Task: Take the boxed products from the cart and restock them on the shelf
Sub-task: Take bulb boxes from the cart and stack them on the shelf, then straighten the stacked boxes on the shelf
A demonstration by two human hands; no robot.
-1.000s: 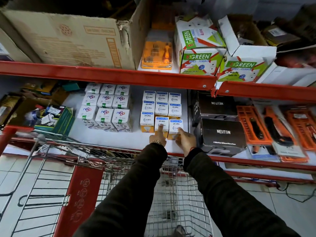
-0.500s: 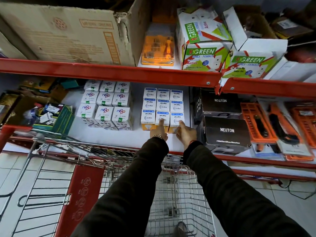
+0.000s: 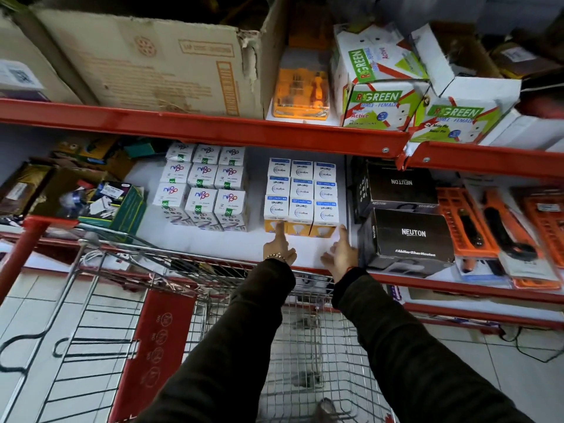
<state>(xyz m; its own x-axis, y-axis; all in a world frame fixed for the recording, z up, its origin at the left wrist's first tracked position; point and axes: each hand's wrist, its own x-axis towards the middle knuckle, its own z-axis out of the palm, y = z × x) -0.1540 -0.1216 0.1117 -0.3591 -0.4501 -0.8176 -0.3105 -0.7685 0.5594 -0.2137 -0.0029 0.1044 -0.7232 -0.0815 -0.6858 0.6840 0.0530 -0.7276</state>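
Boxed products (image 3: pixel 300 196) are squared on the shelf (image 3: pixel 213 239), just beyond both open, empty grips: left hand (image 3: pixel 279 250) touching, right hand (image 3: pixel 341 254) beside.

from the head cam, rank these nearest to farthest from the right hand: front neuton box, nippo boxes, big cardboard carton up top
1. Front Neuton box: just to the right of the right hand, on the same shelf.
2. Nippo boxes: same shelf, to the left, beyond the Wipro boxes and the left hand.
3. Cardboard carton: on the shelf above, far up and to the left.
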